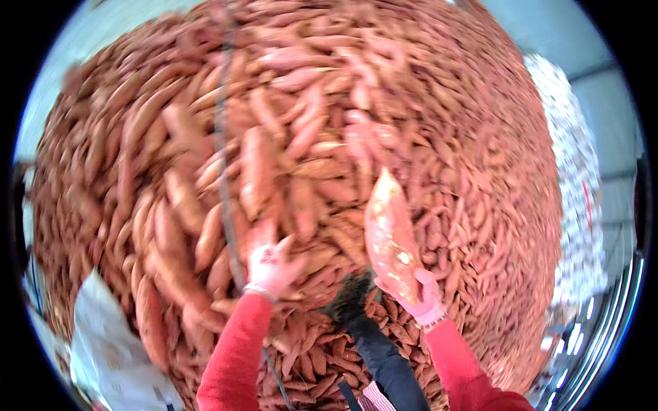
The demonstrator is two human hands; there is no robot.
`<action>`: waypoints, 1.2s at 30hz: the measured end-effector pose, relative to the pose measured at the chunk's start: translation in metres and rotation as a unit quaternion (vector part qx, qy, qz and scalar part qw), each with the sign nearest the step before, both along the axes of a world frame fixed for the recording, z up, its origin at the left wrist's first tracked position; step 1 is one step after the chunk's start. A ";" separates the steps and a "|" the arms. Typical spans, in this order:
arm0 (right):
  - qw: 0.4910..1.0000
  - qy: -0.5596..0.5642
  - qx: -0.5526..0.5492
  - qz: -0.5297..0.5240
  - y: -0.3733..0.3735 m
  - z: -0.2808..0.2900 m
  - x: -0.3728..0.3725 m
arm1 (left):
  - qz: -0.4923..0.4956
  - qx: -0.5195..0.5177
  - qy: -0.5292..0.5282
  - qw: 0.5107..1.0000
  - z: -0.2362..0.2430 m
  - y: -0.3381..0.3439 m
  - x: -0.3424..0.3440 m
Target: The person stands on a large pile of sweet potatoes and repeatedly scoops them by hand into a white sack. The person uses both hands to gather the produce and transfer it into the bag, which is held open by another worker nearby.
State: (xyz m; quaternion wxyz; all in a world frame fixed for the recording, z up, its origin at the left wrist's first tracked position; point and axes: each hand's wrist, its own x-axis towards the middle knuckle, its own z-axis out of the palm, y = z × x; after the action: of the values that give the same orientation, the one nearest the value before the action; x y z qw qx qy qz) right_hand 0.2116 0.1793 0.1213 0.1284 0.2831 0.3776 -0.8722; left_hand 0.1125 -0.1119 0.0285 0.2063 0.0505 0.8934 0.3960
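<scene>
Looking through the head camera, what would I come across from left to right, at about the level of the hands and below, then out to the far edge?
Pale sheet → left hand → dark shoe → right hand → white stack.

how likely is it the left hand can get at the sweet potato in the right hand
Probably yes: the left hand is nearby, and nothing seems to block the way to the sweet potato in the right hand, though blur hides whether the left one holds anything.
</scene>
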 end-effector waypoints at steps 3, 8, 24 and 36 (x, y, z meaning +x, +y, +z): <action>0.996 -0.014 0.009 0.088 -0.063 0.023 0.024 | 0.050 0.334 -0.054 0.940 0.049 -0.024 0.046; 0.970 -0.035 0.023 0.241 -0.187 0.040 0.075 | 0.163 0.657 -0.237 0.696 0.107 -0.109 0.185; 0.763 0.054 0.186 0.617 -0.449 0.036 0.165 | 0.720 0.543 0.089 0.423 0.149 -0.353 0.425; 0.783 0.053 0.219 0.580 -0.502 0.020 0.158 | 0.796 0.326 0.098 0.500 0.115 -0.502 0.304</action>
State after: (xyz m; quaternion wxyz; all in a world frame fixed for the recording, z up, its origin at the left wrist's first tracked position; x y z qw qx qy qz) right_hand 0.3696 -0.3226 0.1409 0.5241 -0.0149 0.6576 -0.5409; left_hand 0.4164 -0.6140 0.1433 -0.3159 -0.5803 0.3781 0.6485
